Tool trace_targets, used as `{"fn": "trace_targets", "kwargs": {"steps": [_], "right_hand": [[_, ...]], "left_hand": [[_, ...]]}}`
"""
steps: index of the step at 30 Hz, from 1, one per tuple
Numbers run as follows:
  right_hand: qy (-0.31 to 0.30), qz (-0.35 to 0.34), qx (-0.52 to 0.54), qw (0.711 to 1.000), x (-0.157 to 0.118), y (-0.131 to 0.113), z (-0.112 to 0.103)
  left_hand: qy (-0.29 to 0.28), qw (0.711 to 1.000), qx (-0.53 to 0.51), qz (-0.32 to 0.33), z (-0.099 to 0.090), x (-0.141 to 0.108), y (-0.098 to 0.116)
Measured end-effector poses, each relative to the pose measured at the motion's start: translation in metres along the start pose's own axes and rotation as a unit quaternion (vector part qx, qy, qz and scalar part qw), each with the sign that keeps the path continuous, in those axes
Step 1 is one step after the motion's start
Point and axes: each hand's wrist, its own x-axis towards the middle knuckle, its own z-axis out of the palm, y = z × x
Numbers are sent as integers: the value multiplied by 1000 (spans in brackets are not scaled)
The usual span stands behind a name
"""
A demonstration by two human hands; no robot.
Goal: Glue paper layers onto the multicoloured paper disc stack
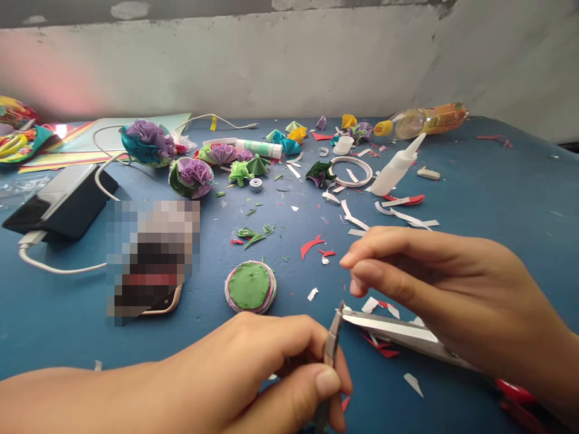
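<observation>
My left hand (pixel 289 374) grips metal tweezers (pixel 333 340) between thumb and fingers, with the tips pointing up and away from me. Just above those tips is my right hand (pixel 434 283), its thumb and fingers drawn together. Whether anything small sits in that pinch cannot be made out. Scissors (pixel 398 328) lie below the right hand, blades towards the tweezers, with red handles (pixel 515 392) partly hidden. Left of the tweezers, a round disc (pixel 250 283) with a green top and pale rim rests on the blue table (pixel 217 241).
Paper scraps (pixel 312 244) litter the table. Behind stand a white glue bottle (pixel 393 172), a tape ring (pixel 350 172), a glue stick (pixel 260 148) and ruffled paper balls (pixel 192 178). A plastic bottle (pixel 425 120) lies far right. On the left are a phone (pixel 165 301) and a cabled black box (pixel 67 202).
</observation>
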Motion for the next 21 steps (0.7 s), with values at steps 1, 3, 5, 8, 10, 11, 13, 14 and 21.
{"fn": "trace_targets", "kwargs": {"steps": [1,3,5,8,10,11,13,14,21], "right_hand": [[-8,0,3,1000,1,-1,-1],[-34,0,19,999,2,-1,-1],[-56,5,42,997,2,-1,1],[-79,16,70,994,0,2,4],[-79,17,68,994,-2,3,7],[-74,19,61,995,-2,3,7],[-65,17,42,997,-3,3,8],[-62,17,31,997,-4,2,8],[-70,-46,-66,994,-7,-4,6]], "left_hand": [[5,1000,1,4,0,0,0],[12,1000,4,4,1,1,0],[5,1000,8,2,2,1,-2],[7,1000,15,2,2,1,-5],[16,1000,22,4,3,1,-5],[20,999,27,1,3,2,-4],[16,999,42,-15,4,3,1],[12,998,50,-25,4,3,3],[-3,997,79,-23,3,7,5]]}}
